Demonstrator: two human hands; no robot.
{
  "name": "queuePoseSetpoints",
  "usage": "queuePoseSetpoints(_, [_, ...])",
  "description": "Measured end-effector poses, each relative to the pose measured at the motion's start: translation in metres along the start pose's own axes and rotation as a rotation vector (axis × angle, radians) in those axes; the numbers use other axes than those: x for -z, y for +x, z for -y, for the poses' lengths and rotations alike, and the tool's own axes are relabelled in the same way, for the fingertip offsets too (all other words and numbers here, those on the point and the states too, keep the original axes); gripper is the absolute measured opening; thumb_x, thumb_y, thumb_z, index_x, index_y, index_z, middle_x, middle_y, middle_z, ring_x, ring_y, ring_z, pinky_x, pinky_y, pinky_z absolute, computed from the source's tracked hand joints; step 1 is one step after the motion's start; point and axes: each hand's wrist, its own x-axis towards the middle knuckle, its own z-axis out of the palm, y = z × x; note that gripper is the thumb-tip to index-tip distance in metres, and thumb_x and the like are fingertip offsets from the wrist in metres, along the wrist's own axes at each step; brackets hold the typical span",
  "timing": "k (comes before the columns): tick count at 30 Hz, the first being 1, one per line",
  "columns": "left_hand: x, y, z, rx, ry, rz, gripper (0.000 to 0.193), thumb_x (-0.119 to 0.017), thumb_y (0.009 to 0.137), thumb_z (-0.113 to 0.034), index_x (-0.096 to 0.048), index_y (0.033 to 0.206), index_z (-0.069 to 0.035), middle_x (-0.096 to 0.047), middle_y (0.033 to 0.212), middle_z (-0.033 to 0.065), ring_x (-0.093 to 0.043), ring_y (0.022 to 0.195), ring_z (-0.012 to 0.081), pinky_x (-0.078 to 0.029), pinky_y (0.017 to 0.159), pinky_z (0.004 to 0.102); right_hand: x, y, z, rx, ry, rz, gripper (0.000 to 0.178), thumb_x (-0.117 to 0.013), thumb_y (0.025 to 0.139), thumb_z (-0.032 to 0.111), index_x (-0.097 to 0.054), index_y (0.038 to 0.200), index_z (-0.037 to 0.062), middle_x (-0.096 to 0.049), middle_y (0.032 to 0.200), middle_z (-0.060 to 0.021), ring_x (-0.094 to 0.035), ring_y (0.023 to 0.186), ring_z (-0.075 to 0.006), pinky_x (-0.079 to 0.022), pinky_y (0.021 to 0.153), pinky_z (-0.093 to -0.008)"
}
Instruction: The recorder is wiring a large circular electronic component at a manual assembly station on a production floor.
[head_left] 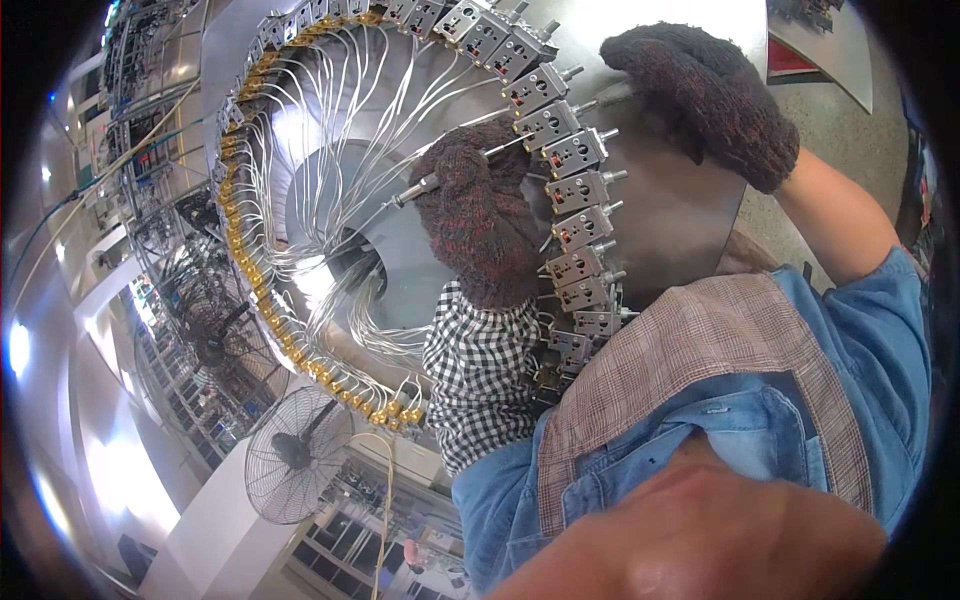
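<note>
Largest, the curved row of metal boxes (576, 192), too many for us to count, runs between our two gloved hands: the left hand (480, 205), inside the curve, closes around one slim metal tool (428, 184); the right hand (710, 105) bends outside, whether pinching we cannot tell. White wires (322, 238) fan inside, partly blocked by the left hand.

Your scene is brightly lit, with white glare burning out the far-left wall (130, 475) and hot spots on the shiny metal disc (405, 262). A soft shadow lies beside your right hand (705, 105). The left-hand racks (150, 75) bend and soften toward your lens's black, curved rim.
</note>
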Motion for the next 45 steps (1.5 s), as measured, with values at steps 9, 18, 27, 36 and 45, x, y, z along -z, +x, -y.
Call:
queuePoseSetpoints(9, [-0.001, 0.0, 0.001, 0.046, 0.044, 0.018, 0.022, -0.041, 0.088, -0.017, -0.046, 0.097, 0.002, -0.055, 0.091, 0.0159, -0.058, 0.083, 0.0249, -0.052, 0.07, 0.0359, 0.021, 0.027, -0.027, 1.225, -0.906, -0.158, 0.028, -0.045, 0.084, 0.017, -0.054, 0.107, 0.0024, -0.054, 0.107, -0.0097, -0.052, 0.096, -0.0186, -0.043, 0.083, -0.0302])
queuePoseSetpoints(18, [-0.001, 0.002, 0.004, 0.256, -0.634, -0.014, 0.022, -0.043, 0.087, -0.017, -0.048, 0.094, 0.003, -0.057, 0.088, 0.016, -0.058, 0.081, 0.0252, -0.052, 0.07, 0.0353, 0.023, 0.03, -0.029, 1.139, -0.832, -0.115, 0.028, -0.043, 0.085, 0.015, -0.053, 0.108, 0.0027, -0.053, 0.108, -0.0121, -0.052, 0.099, -0.0229, -0.044, 0.083, -0.0322])
queuePoseSetpoints(27, [-0.005, 0.002, -0.002, 0.026, 0.056, 0.016, 0.02, -0.043, 0.087, -0.014, -0.05, 0.093, 0.003, -0.057, 0.088, 0.0163, -0.058, 0.082, 0.0248, -0.052, 0.072, 0.0347, 0.007, 0.023, -0.032, 0.517, 0.425, 0.358, 0.03, -0.045, 0.086, 0.02, -0.051, 0.11, 0.0035, -0.056, 0.102, -0.0102, -0.057, 0.09, -0.0204, -0.049, 0.074, -0.029])
queuePoseSetpoints(36, [-0.006, 0.005, -0.004, 0.282, -0.882, -0.03, 0.02, -0.045, 0.085, -0.015, -0.052, 0.091, 0.003, -0.058, 0.087, 0.0165, -0.059, 0.081, 0.0249, -0.051, 0.07, 0.0348, 0.015, 0.013, -0.007, 0.321, 0.182, 0.214, 0.027, -0.054, 0.081, 0.012, -0.05, 0.106, 0.0012, -0.055, 0.073, -0.0061, -0.054, 0.059, -0.0113, -0.044, 0.049, -0.0237])
queuePoseSetpoints(45, [-0.007, 0.004, -0.003, 0.288, -0.783, -0.072, 0.02, -0.046, 0.085, -0.016, -0.052, 0.091, 0.002, -0.058, 0.088, 0.016, -0.059, 0.079, 0.0241, -0.05, 0.066, 0.033, 0.022, 0.024, -0.023, 0.602, 0.091, 0.256, 0.027, -0.052, 0.084, 0.015, -0.05, 0.107, 0.001, -0.056, 0.075, -0.0069, -0.054, 0.06, -0.0108, -0.044, 0.05, -0.0238])
